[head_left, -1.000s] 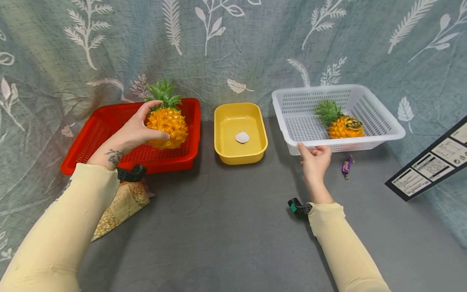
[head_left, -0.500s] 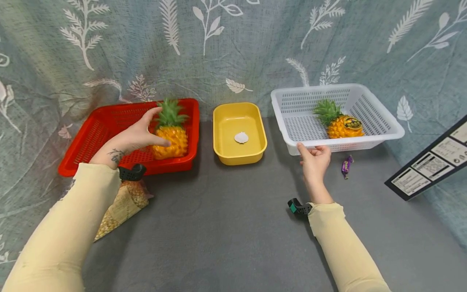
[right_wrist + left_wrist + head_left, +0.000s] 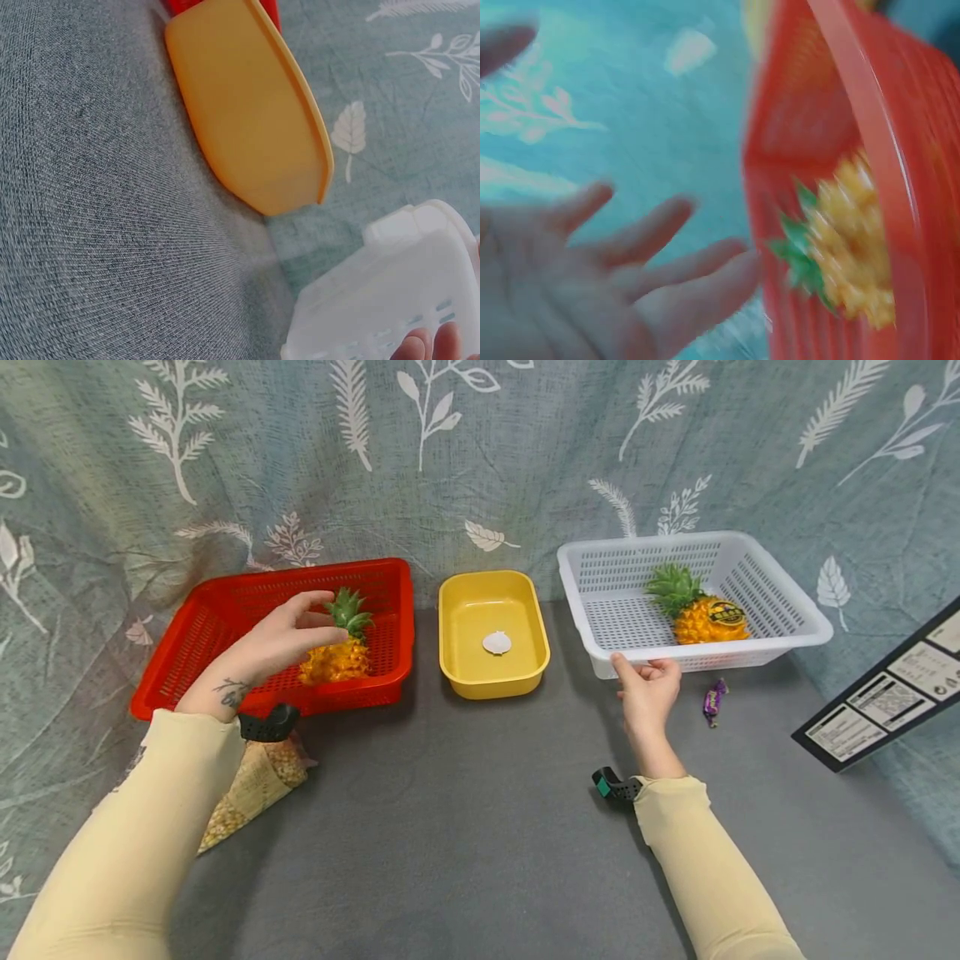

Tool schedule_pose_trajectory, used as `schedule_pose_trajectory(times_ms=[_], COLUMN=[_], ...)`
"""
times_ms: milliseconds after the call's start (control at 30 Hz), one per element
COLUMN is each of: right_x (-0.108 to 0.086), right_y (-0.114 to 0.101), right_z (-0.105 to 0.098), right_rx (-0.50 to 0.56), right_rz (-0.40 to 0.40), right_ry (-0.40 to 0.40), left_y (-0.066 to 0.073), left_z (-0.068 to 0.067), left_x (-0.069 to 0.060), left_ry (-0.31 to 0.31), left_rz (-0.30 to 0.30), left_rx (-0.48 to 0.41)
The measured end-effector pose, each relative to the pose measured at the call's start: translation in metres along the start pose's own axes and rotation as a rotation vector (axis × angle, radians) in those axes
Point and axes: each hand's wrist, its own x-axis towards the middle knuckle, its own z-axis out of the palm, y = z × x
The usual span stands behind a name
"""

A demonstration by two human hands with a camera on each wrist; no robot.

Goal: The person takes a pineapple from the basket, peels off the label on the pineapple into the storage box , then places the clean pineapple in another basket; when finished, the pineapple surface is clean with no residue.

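Note:
An orange-yellow pineapple with a green crown [image 3: 335, 662] lies in the red basket [image 3: 402, 635], partly hidden by my left hand [image 3: 277, 639]. That hand hovers over the basket with its fingers spread and nothing in them; in the left wrist view the palm and the pineapple [image 3: 847, 247] are apart. My right hand [image 3: 648, 697] pinches the near rim of the white basket [image 3: 810, 627], thumb on the rim and fingers curled below. A second pineapple [image 3: 708, 620] with a black and gold label lies inside this basket. In the right wrist view, fingertips [image 3: 448, 341] touch the basket's perforated wall.
Between the baskets stands a yellow tub [image 3: 495, 687] with a white shell-shaped piece [image 3: 497, 643] in it. A purple wrapped candy [image 3: 715, 702] lies before the white basket. A bag of corn kernels [image 3: 255, 785] is under the left forearm. A black-edged box [image 3: 885, 693] leans in at right.
My left hand has lowered the pineapple into the red basket and let go of it, drawing back slightly to the left. The right hand has stayed on the white basket's rim.

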Motion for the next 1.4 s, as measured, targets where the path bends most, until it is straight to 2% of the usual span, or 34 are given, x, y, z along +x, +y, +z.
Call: schedule_pose_trajectory(times_ms=[33, 100, 200, 300, 400, 533, 667, 800, 933, 1000, 1067, 1200, 1400], right_x=[0.000, 0.000, -0.001, 0.000, 0.000, 0.000, -0.001, -0.002, -0.002, -0.002, -0.002, -0.002, -0.002], right_y=[0.000, 0.000, -0.001, -0.002, -0.003, -0.002, -0.001, -0.002, -0.002, -0.002, -0.002, -0.002, -0.002], right_z=[0.000, 0.000, 0.000, -0.001, -0.003, -0.003, -0.001, 0.001, 0.001, 0.001, 0.001, 0.000, 0.001], right_rx=[-0.002, -0.002, -0.001, 0.003, 0.006, 0.011, 0.007, 0.007, 0.016, 0.026, 0.035, 0.045, 0.036], right_rz=[0.000, -0.002, -0.003, -0.004, 0.000, 0.008, 0.014, 0.003, -0.001, -0.001, -0.003, -0.010, -0.025], right_ry=[0.000, 0.002, 0.004, 0.007, 0.012, 0.011, 0.003, -0.003, -0.005, -0.006, -0.007, -0.006, 0.001], left_y=[0.003, 0.008, 0.012, 0.011, 0.003, -0.014, -0.031, -0.041, -0.047, -0.049, -0.052, -0.054, -0.052], left_z=[0.003, 0.014, 0.037, 0.067, 0.100, 0.135, 0.151, 0.154, 0.153, 0.151, 0.150, 0.147, 0.145], left_x=[-0.005, -0.017, -0.033, -0.043, -0.044, -0.034, -0.024, -0.019, -0.016, -0.015, -0.014, -0.011, -0.004], left_ry=[0.086, 0.265, 0.482, 0.605, 0.695, 0.806, 0.922, 0.987, 1.001, 0.998, 0.998, 1.011, 1.068], left_rz=[0.031, 0.105, 0.257, 0.384, 0.427, 0.390, 0.338, 0.233, 0.072, 0.022, 0.000, 0.007, 0.002], left_rx=[-0.029, -0.156, -0.456, -0.729, -0.865, -0.903, -0.912, -0.936, -0.955, -0.979, -1.012, -1.084, -1.140])
